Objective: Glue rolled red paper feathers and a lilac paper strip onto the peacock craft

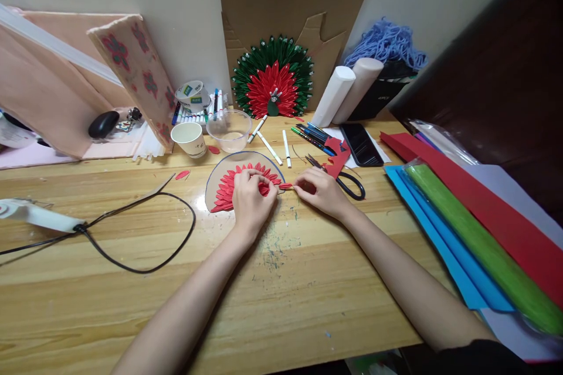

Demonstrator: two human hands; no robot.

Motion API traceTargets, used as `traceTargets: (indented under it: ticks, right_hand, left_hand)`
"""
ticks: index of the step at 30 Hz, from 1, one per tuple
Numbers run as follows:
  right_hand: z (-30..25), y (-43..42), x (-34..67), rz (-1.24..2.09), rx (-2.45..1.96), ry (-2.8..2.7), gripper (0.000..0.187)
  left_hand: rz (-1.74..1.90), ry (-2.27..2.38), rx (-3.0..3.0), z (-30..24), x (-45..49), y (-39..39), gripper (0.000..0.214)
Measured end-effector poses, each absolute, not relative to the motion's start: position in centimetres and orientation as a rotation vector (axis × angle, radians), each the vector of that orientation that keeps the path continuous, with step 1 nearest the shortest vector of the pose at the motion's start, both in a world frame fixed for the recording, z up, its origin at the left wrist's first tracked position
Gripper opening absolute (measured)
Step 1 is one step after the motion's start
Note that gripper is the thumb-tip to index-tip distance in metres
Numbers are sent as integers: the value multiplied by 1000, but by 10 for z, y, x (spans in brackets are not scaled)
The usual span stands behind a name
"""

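Observation:
A half-round cardboard piece (216, 179) lies on the wooden table (281, 287), with several red paper petals (226, 190) fanned over it. My left hand (250, 199) rests on its right part, fingers curled and pinched on the petals. My right hand (321, 190) sits just to the right, fingers pinched on one small red petal (285, 186) held at the fan's edge. Black-handled scissors (347, 181) lie right behind my right hand, partly hidden by it.
A glue gun (37, 215) with a looping black cord (145, 234) lies at left. A paper cup (190, 139), clear bowl (229, 130), markers, a phone (361, 144) and a finished red-green fan (272, 77) stand behind. Coloured paper sheets (475, 234) cover the right side.

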State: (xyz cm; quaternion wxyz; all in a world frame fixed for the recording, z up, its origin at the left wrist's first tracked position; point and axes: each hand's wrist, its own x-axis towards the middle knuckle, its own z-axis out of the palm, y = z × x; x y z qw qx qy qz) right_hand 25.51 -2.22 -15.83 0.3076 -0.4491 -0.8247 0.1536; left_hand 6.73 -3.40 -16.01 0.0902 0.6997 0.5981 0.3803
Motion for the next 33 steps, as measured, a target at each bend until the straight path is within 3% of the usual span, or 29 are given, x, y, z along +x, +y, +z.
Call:
traceTargets:
  ticks: [20, 33]
  right_hand:
    - [-159, -21, 259, 349, -1233, -2121, 8]
    - [-158, -24, 254, 360, -1206, -2171, 7]
  left_hand:
    - [864, 1875, 2415, -162, 79, -32, 13]
    - [1155, 1801, 2088, -162, 73, -33, 8]
